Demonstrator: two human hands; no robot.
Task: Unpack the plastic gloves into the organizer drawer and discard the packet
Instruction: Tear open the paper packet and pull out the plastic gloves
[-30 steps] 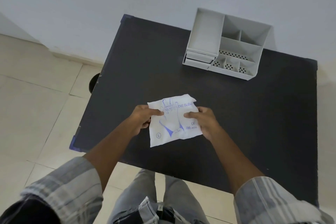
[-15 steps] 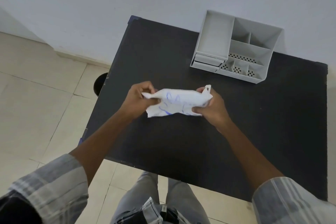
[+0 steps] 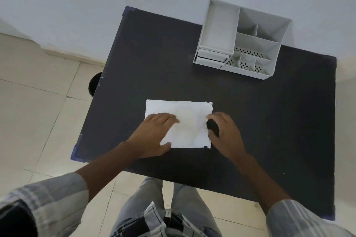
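The white glove packet (image 3: pixel 185 121) lies flat on the black table (image 3: pixel 154 54) with its plain side up. My left hand (image 3: pixel 154 134) rests palm down on the packet's left half, its thumb along the lower edge. My right hand (image 3: pixel 223 132) is curled at the packet's right edge, fingertips and thumb touching that edge. The grey desk organizer (image 3: pixel 217 25) stands at the table's far right, with two small shut drawers (image 3: pixel 212 58) at its front left corner.
A round black container (image 3: pixel 94 86) stands on the tiled floor, partly under the table's left edge. A white wall runs behind the table. My legs are under the near edge.
The packet was held up and folded between both hands; now it is turned over and spread flat on the table. My left hand has gone from pinching it to lying on top.
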